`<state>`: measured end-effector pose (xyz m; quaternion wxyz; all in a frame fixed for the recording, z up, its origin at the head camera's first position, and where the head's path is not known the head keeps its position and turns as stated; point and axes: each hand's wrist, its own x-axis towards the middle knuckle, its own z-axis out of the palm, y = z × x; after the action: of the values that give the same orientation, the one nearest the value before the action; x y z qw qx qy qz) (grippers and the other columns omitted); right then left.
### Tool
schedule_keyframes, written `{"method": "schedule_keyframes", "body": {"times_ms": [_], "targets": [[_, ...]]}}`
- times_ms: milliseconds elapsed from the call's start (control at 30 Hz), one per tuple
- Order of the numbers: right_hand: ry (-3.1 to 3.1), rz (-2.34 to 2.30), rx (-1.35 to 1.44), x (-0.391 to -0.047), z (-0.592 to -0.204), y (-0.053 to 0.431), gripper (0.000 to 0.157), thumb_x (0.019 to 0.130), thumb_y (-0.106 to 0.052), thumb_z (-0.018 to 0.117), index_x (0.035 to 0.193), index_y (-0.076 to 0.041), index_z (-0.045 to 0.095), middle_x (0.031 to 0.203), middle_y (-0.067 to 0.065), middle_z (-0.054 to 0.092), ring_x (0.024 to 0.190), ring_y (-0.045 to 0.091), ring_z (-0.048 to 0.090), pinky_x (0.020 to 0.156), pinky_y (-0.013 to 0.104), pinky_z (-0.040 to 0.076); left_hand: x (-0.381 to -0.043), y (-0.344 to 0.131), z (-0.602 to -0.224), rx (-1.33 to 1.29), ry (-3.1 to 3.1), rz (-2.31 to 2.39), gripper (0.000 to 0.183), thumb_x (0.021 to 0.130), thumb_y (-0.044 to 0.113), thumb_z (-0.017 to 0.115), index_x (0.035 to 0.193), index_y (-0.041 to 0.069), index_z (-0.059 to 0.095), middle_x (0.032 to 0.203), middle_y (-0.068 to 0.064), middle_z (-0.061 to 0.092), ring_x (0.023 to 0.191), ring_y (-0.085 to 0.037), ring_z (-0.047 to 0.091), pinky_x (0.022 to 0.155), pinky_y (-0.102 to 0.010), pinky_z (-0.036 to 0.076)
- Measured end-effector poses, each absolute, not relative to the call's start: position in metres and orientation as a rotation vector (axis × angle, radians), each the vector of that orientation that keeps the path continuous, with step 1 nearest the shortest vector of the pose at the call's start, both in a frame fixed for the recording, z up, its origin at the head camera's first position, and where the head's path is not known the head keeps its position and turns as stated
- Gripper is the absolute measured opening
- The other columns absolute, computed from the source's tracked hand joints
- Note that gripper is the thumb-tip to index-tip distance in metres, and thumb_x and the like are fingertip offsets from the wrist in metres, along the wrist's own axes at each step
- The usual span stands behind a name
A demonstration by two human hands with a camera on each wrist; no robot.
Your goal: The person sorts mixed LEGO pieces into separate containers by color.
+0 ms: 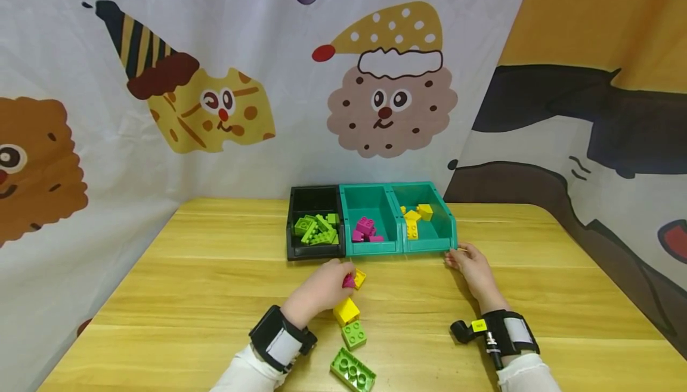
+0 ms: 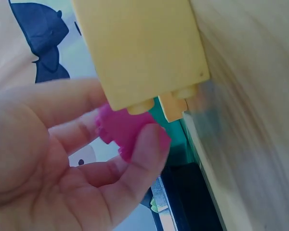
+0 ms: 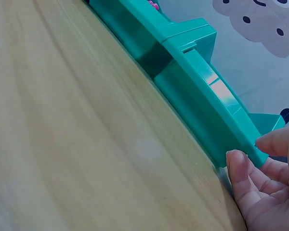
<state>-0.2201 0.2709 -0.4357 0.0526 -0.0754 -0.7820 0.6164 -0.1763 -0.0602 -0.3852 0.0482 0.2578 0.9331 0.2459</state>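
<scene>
In the head view my left hand pinches a magenta toy brick between thumb and fingertips, just in front of the bins. The left wrist view shows the thumb pressed on that magenta brick. Partly behind the fingers lies a small yellow brick. A larger yellow brick is on the table below the hand, and looms close in the left wrist view. My right hand grips the front right corner of the right teal bin, thumb against its front wall.
A black bin holds green bricks. Beside it, the middle teal bin contains magenta bricks, and yellow bricks lie in the right one. Nearer me are a square green brick and a longer green brick.
</scene>
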Motion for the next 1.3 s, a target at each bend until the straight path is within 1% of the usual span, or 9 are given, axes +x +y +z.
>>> {"method": "schedule_keyframes", "body": {"times_ms": [67,133,300,500,733,1033,1167,1233,1300], "targets": [[-2.378,1.875,-0.229,-0.22,-0.436,0.271,0.044,0.1,-0.014,0.044,0.134,0.012,0.033,0.088,-0.005,0.058,0.077,-0.004,0.058,0.074,0.013,0.049,-0.177,-0.06,-0.385,0.794,2.86,0.749,0.023,0.086,0.011,0.068,0.107,0.005,0.061,0.083,-0.003,0.05,0.073,-0.015,0.046,0.064,-0.023,0.043],[-2.381,1.872,-0.228,-0.22,-0.436,0.271,0.044,0.1,-0.015,0.044,0.134,0.012,0.033,0.088,-0.005,0.058,0.077,-0.004,0.058,0.074,0.013,0.049,-0.177,-0.06,-0.385,0.797,2.876,0.741,0.027,0.086,0.01,0.068,0.112,0.004,0.061,0.086,-0.004,0.052,0.073,-0.015,0.047,0.066,-0.023,0.044],[-2.382,1.87,-0.227,-0.221,-0.436,0.271,0.045,0.1,-0.015,0.044,0.134,0.012,0.033,0.089,-0.004,0.059,0.078,-0.004,0.058,0.074,0.013,0.049,-0.177,-0.062,-0.382,0.799,2.897,0.769,0.025,0.086,0.008,0.067,0.111,0.004,0.061,0.087,-0.004,0.053,0.073,-0.015,0.048,0.069,-0.024,0.046],[-2.379,1.868,-0.224,-0.221,-0.436,0.271,0.045,0.1,-0.014,0.043,0.134,0.013,0.033,0.089,-0.004,0.059,0.077,-0.004,0.058,0.074,0.013,0.049,-0.179,-0.064,-0.378,0.81,2.935,0.868,0.023,0.084,0.006,0.069,0.107,0.005,0.064,0.094,-0.007,0.059,0.08,-0.017,0.053,0.078,-0.03,0.051],[-2.388,1.86,-0.236,-0.221,-0.436,0.271,0.045,0.1,-0.015,0.044,0.135,0.012,0.032,0.091,-0.002,0.059,0.077,-0.004,0.058,0.074,0.012,0.049,-0.182,-0.064,-0.373,0.72,2.943,1.064,0.031,0.085,0.009,0.07,0.113,0.005,0.06,0.106,-0.01,0.064,0.093,-0.021,0.06,0.081,-0.033,0.053],[-2.411,1.829,-0.24,-0.221,-0.436,0.272,0.046,0.1,-0.017,0.044,0.135,0.012,0.033,0.092,0.0,0.059,0.077,-0.004,0.058,0.074,0.012,0.049,-0.186,-0.064,-0.368,0.651,2.961,1.237,0.041,0.087,0.013,0.068,0.125,0.004,0.055,0.109,-0.011,0.065,0.088,-0.018,0.06,0.077,-0.03,0.053],[-2.407,1.839,-0.241,-0.222,-0.437,0.272,0.046,0.1,-0.017,0.044,0.135,0.012,0.032,0.091,-0.002,0.059,0.077,-0.004,0.058,0.074,0.013,0.049,-0.191,-0.059,-0.364,0.593,3.006,1.254,0.04,0.089,0.014,0.066,0.127,0.005,0.055,0.112,-0.013,0.063,0.091,-0.021,0.06,0.08,-0.032,0.053],[-2.41,1.836,-0.244,-0.222,-0.437,0.272,0.046,0.1,-0.017,0.044,0.135,0.012,0.032,0.091,-0.002,0.059,0.077,-0.004,0.058,0.074,0.013,0.049,-0.197,-0.055,-0.361,0.574,3.035,1.245,0.04,0.09,0.014,0.065,0.127,0.006,0.055,0.115,-0.013,0.061,0.096,-0.022,0.06,0.084,-0.034,0.053],[-2.414,1.833,-0.243,-0.222,-0.437,0.271,0.046,0.1,-0.017,0.044,0.135,0.011,0.032,0.091,-0.002,0.059,0.077,-0.004,0.058,0.074,0.013,0.049,-0.204,-0.051,-0.357,0.564,3.06,1.233,0.039,0.091,0.014,0.064,0.128,0.007,0.054,0.114,-0.014,0.06,0.096,-0.024,0.06,0.085,-0.035,0.053]]}}
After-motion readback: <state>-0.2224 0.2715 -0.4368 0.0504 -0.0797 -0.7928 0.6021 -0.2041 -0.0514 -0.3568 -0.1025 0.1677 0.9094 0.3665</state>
